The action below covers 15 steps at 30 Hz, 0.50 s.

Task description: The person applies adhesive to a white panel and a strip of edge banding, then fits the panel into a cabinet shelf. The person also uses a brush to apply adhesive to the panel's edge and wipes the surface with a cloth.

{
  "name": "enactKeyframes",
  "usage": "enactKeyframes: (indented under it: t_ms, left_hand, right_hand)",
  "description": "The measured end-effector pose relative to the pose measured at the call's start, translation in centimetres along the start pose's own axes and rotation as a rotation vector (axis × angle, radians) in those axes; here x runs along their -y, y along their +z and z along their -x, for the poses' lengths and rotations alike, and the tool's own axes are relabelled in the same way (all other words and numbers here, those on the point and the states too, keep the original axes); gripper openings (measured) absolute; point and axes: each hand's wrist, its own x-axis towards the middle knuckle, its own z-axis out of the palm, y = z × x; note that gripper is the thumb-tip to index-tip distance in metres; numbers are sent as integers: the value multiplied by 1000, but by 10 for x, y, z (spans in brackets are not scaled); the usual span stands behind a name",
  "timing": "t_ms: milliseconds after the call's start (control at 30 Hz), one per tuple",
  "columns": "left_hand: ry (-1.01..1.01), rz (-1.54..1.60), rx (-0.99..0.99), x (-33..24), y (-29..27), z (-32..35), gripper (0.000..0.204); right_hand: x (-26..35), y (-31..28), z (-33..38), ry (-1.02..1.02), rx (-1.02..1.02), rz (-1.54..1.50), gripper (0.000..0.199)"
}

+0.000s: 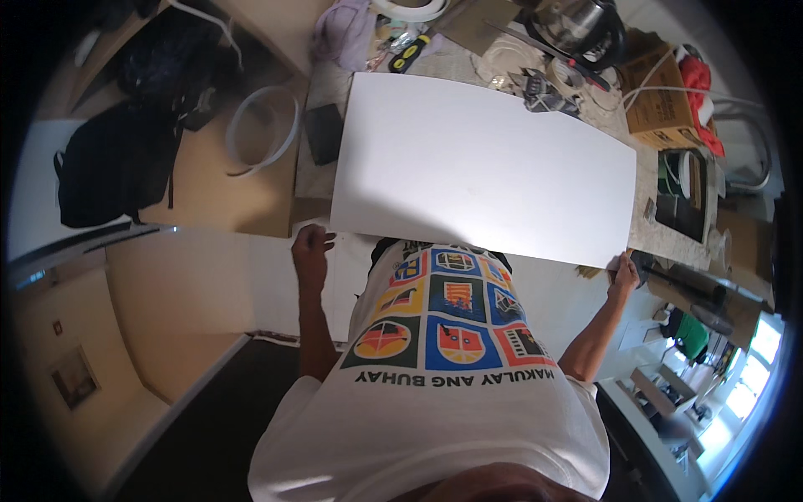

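Observation:
A large white rectangular board (485, 167) lies flat across the workbench in front of me. At its near right corner, my right hand (623, 274) is closed with the fingertips on the board's edge. My left hand (312, 244) is beside the near left corner, its fingers loosely bent and apart. A small gap seems to separate it from the board, and nothing shows in it. A grey-black clamp-like tool (548, 92) rests at the board's far edge.
Behind the board are a yellow-black utility knife (409, 53), a purple cloth (344, 33), a tape roll (565, 74) and a metal kettle (577, 29). A cardboard box (661, 99) stands far right. Leftward are a black bag (117, 163) and a coiled white strip (263, 132).

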Motion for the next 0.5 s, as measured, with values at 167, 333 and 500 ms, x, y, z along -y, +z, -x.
enactKeyframes:
  t_ms: [167,333,500]
  left_hand:
    - [122,12,-246,-27,-40,-17,23]
    - [184,157,-297,-30,-37,-40,22]
    - [504,-265,-345,-47,-19,-72,24]
  right_hand:
    - [-9,8,3,-10,-25,-53,18]
    - [0,23,29,-211,-117,244,27]
    - [22,45,70,-492,-386,435,33]
